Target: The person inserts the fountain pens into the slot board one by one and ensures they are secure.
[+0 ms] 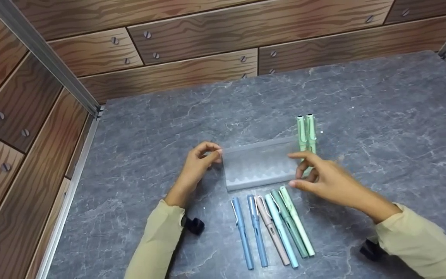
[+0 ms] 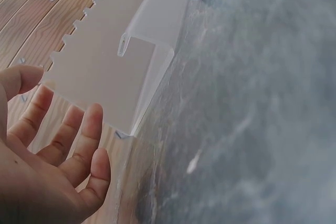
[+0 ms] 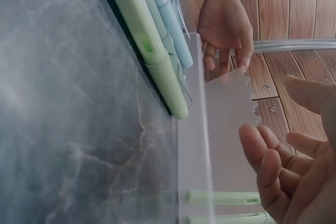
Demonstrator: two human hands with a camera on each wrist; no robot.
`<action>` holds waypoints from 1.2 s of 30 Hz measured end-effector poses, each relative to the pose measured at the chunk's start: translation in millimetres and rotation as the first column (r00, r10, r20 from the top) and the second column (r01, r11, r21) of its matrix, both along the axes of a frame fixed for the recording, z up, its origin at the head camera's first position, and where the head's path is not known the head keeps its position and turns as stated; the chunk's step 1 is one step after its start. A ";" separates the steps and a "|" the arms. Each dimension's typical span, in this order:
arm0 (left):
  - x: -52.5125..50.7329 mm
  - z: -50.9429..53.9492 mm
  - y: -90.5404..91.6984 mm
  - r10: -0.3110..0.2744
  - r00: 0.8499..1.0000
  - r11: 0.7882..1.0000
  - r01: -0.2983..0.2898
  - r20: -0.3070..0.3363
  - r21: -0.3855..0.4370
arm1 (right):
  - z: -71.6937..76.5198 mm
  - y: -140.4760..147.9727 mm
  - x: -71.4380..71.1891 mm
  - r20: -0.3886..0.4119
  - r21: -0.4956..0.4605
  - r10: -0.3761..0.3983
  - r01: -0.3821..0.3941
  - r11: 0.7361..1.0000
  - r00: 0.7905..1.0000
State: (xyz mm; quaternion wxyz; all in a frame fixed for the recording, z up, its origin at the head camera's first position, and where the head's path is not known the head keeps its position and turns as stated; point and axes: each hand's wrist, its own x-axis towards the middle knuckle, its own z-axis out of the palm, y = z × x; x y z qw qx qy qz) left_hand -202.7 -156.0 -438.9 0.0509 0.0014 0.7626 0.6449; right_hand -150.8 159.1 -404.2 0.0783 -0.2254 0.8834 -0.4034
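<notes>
A frosted translucent plastic pen rack [image 1: 259, 164] with a notched edge stands on the table between both hands. My left hand [image 1: 198, 166] pinches its left corner between thumb and forefinger; in the left wrist view that hand's [image 2: 63, 166] other fingers are spread beside the sheet. At the rack's right end is my right hand [image 1: 323, 178], thumb and forefinger apart, holding nothing; whether a fingertip touches the rack I cannot tell. Two light green pens [image 1: 306, 131] lie by the right end, partly hidden by that hand.
In front of the rack, several capped pens lie side by side: blue pens [image 1: 242, 234], a pinkish-brown pen [image 1: 272, 230], a light blue pen [image 1: 282, 231], a dark green pen [image 1: 290, 224] and a pale green pen [image 1: 298, 223]. Wood-patterned panels [image 1: 192, 35] border the grey marbled table [image 1: 149, 128].
</notes>
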 end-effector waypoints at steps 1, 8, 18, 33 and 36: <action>0.0 0.2 0.3 0.000 1.000 1.000 0.000 -0.002 0.003 | -1.4 0.4 0.3 0.029 0.009 0.012 -0.013 1.000 1.000; -0.6 -1.1 0.8 0.009 1.000 1.000 -0.009 0.003 0.001 | -12.3 4.3 4.8 0.136 0.042 0.133 -0.140 0.989 0.982; 0.6 0.4 0.2 -0.005 1.000 1.000 0.005 0.004 -0.008 | -21.4 3.2 8.0 0.209 0.065 0.210 -0.228 0.972 0.955; -0.3 1.0 2.6 0.014 1.000 1.000 -0.014 -0.018 -0.010 | -29.9 -2.7 8.3 0.144 0.202 0.199 -0.225 0.953 0.969; -0.2 -0.1 2.2 0.015 1.000 1.000 -0.015 -0.019 -0.009 | -29.7 -3.6 7.7 0.139 0.218 0.203 -0.230 0.948 0.969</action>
